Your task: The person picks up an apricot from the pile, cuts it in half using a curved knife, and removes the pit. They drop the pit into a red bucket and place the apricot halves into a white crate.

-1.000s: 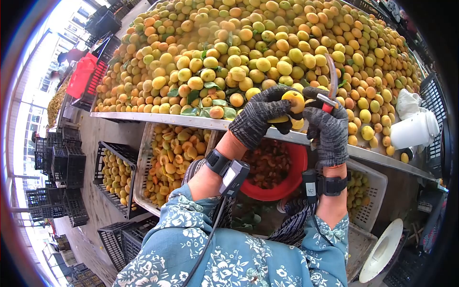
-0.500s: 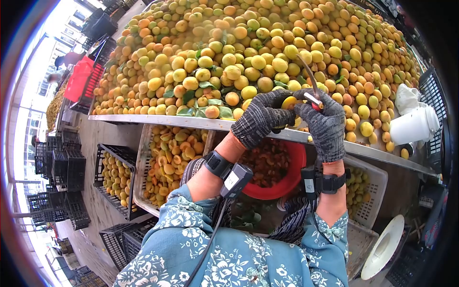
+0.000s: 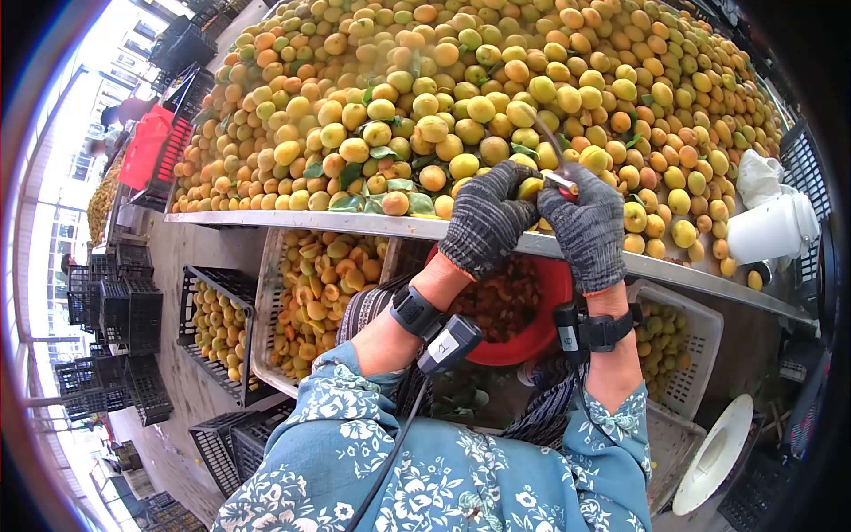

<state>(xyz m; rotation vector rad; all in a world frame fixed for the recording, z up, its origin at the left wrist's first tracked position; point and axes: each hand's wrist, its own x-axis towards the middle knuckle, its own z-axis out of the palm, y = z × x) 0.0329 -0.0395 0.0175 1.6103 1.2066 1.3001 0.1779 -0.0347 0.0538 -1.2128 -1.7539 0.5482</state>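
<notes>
My left hand (image 3: 492, 217), in a dark grey knit glove, is closed around a yellow apricot (image 3: 529, 190), mostly covered by the fingers. In my right hand (image 3: 585, 230), gloved alike, is a knife (image 3: 562, 182) with a red and whitish handle. Its thin curved blade points up and away, blurred at the tip. The two hands meet right at the fruit, above the metal table edge (image 3: 390, 225). Beyond them, a large heap of apricots (image 3: 434, 129) with some green leaves covers the table.
Below my hands stands a red basin (image 3: 566, 297) holding brownish pieces. Left of it, a pale crate (image 3: 263, 310) holds split apricots, beside a black crate (image 3: 244, 355) of whole ones. On the right are another pale crate (image 3: 705, 355), a white bucket (image 3: 771, 226) and a pale hat (image 3: 714, 457).
Both hands have shifted slightly left, with the right hand lower and closer to the left. The apricot is more hidden between the fingers, and the knife has moved left with the right hand.
</notes>
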